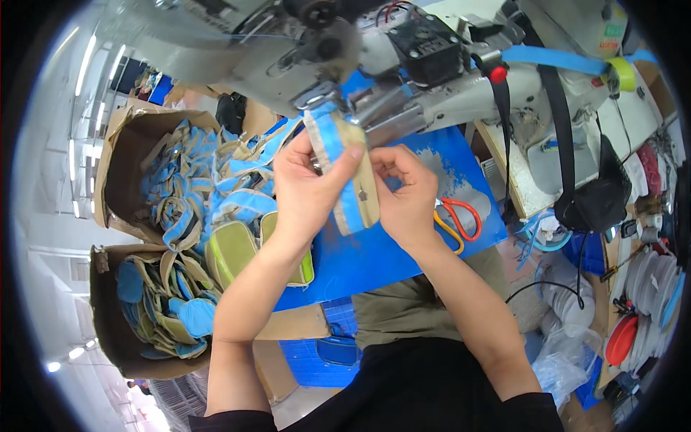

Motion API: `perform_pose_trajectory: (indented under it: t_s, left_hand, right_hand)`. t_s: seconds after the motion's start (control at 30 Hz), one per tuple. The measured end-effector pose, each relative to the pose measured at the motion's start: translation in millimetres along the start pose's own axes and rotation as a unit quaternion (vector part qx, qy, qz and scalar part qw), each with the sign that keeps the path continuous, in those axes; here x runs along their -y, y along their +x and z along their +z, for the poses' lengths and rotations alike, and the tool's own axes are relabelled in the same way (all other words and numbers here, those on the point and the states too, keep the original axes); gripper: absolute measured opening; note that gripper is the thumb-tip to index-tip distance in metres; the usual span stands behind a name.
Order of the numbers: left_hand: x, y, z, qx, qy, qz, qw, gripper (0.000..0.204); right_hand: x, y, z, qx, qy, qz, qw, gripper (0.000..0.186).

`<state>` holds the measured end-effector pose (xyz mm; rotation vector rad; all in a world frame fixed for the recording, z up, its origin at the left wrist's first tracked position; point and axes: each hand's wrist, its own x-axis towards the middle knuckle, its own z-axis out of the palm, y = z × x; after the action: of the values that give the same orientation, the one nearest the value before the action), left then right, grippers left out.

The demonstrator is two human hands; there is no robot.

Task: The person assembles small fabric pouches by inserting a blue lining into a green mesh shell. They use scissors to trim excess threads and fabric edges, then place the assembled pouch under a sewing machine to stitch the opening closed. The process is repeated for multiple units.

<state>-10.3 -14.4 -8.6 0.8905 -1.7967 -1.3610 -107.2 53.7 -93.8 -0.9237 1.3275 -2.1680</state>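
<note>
A flat tan fabric piece with a bright blue band (349, 205) is between my hands, its upper end up against the metal parts of a sewing machine (317, 97). My left hand (306, 180) is closed on its left side, thumb pressed across the front. On the opposite edge, the curled fingers of my right hand (407, 194) grip the piece; their tips are partly hidden. Scissors with red and orange handles (468, 225) lie beside my right wrist on the blue work surface (345, 263). Green-and-tan fabric pieces (232, 252) rest by my left forearm.
On the left, one cardboard box (119, 173) holds blue and tan strips that trail onto the table. Another box (108, 317) below it contains padded fabric pieces. Black straps (558, 137) hang at the right, near a shelf of white spools (644, 288).
</note>
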Motion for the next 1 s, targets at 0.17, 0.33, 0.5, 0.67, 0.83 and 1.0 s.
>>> perform_pose_trajectory:
  t_s: [0.17, 0.33, 0.5, 0.67, 0.83, 1.0]
  left_hand:
    - [2, 2, 2, 0.01, -0.007, 0.014, 1.0, 0.019]
    - [1, 3, 0, 0.006, 0.0, 0.012, 1.0, 0.016]
    - [-10, 11, 1, 0.007, -0.027, -0.003, 1.0, 0.024]
    - [-4, 12, 1, 0.011, -0.044, -0.019, 0.999, 0.03]
    - [-5, 14, -1, 0.015, -0.032, -0.035, 0.999, 0.033]
    - [-4, 21, -2, 0.002, -0.012, -0.038, 0.999, 0.037]
  right_hand:
    - [-7, 1, -6, 0.012, -0.005, -0.009, 1.0, 0.014]
    - [2, 0, -12, 0.04, 0.007, 0.031, 0.999, 0.011]
    - [27, 7, -16, 0.079, 0.073, 0.124, 0.986, 0.011]
    - [32, 11, -20, 0.102, 0.102, 0.159, 0.977, 0.013]
    - [39, 13, -21, 0.107, 0.112, 0.192, 0.969, 0.013]
    - [46, 21, -25, 0.127, 0.11, 0.222, 0.96, 0.014]
